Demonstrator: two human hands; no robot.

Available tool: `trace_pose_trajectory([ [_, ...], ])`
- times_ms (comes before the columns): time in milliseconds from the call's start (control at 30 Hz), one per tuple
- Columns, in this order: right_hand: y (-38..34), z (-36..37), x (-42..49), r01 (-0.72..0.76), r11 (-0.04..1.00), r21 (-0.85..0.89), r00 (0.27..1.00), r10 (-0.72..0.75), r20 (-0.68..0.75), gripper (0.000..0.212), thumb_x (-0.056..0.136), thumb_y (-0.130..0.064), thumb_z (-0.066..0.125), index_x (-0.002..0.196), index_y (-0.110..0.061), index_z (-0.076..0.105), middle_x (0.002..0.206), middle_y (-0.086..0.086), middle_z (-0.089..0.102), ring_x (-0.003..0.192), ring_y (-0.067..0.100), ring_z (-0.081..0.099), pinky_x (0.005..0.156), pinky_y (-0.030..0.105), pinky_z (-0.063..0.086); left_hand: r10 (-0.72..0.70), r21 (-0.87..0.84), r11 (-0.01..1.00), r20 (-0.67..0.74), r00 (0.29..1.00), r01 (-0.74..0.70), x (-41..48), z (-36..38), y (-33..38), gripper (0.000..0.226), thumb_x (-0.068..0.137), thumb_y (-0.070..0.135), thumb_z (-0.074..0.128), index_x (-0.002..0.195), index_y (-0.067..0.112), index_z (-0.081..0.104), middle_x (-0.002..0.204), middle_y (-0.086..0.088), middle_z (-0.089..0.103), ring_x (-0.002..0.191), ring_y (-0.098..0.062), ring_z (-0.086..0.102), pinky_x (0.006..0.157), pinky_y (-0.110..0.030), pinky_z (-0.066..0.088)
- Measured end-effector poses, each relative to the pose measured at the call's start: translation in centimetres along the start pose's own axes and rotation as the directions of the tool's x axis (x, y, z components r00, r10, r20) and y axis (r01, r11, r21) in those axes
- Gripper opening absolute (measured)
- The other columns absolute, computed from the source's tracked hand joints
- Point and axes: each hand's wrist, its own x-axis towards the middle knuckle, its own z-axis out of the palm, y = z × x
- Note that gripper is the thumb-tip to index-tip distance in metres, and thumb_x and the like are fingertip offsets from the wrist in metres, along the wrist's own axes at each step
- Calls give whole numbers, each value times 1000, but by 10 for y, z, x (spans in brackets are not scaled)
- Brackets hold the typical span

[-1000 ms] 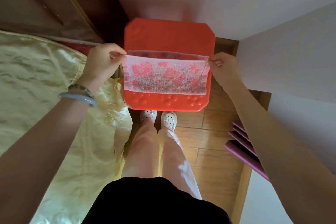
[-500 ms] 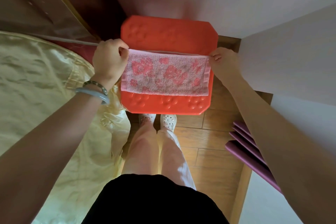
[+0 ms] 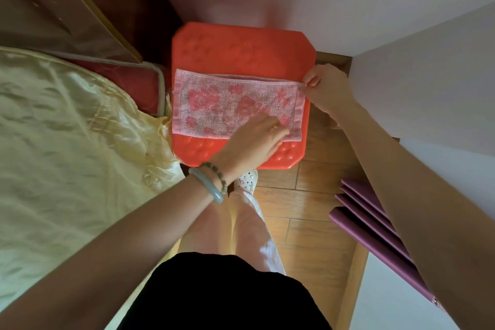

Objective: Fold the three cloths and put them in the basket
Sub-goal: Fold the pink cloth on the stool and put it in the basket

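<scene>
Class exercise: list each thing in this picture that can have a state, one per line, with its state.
pink floral cloth: folded once, flat on the stool.
red stool: upright, bearing the cloth.
left hand: open, palm flat on the cloth.
right hand: pinching the cloth's far right corner.
yellow bedcover: rumpled.

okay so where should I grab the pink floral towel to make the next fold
Probably the left short edge of the pink floral towel: it lies flat and free on the red stool. Come from the left, pinch both layers, carry them to the end held by the right hand.
</scene>
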Motion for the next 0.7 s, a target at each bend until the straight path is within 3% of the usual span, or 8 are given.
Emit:
trace_pose_trajectory([
  [133, 1, -7, 0, -13, 999, 42, 1000, 12, 19, 13, 80, -6, 61, 89, -10, 70, 89, 1, 68, 77, 8, 57, 60, 3, 34, 35, 95, 995, -38, 999, -31, 16, 30, 22, 35, 79, 16, 72, 113, 13, 65, 97, -6, 69, 90, -21, 62, 86, -34, 50],
  [300, -1, -8, -4, -16, 993, 114, 999, 13, 33, 13, 80, -6, 61, 91, -11, 66, 82, -3, 64, 70, 6, 57, 54, -3, 37, -100, 194, 976, -1, 995, 99, 26, 42, 29, 25, 78, 23, 73, 100, 11, 69, 101, -8, 66, 96, -26, 58, 83, -36, 48],
  [400, 0, -6, -3, -39, 987, 153, 998, 31, 57, 20, 80, -8, 60, 99, -12, 66, 84, -2, 65, 74, 8, 59, 62, 4, 42, -148, 159, 976, -18, 989, 149, 26, 44, 30, 20, 73, 14, 75, 90, 5, 68, 91, -11, 64, 91, -30, 59, 77, -39, 52],
  [500, -1, -7, -3, -57, 983, 175, 997, 48, 52, 22, 82, -7, 59, 101, -12, 67, 88, -3, 65, 76, 7, 59, 69, 11, 48, -219, 132, 966, -52, 974, 225, 25, 42, 32, 32, 70, 10, 78, 98, 3, 64, 93, -14, 64, 86, -30, 60, 74, -39, 54],
  [567, -3, -9, -3, -68, 976, 205, 997, 59, 47, 23, 81, -6, 60, 101, -13, 68, 89, -4, 65, 73, 2, 59, 67, 7, 47, -251, 81, 962, -126, 960, 262, 22, 37, 34, 37, 70, 11, 78, 102, 3, 63, 88, -13, 65, 78, -27, 61, 67, -35, 54],
  [700, -19, -23, -4, -98, 934, 342, 994, 77, 75, 26, 76, -6, 68, 101, -13, 67, 84, -2, 66, 70, 2, 60, 66, 11, 49, -330, -59, 943, -275, 903, 327, 7, 20, 37, 16, 75, 4, 70, 86, 3, 58, 73, -9, 61, 65, -22, 57, 61, -32, 53],
])
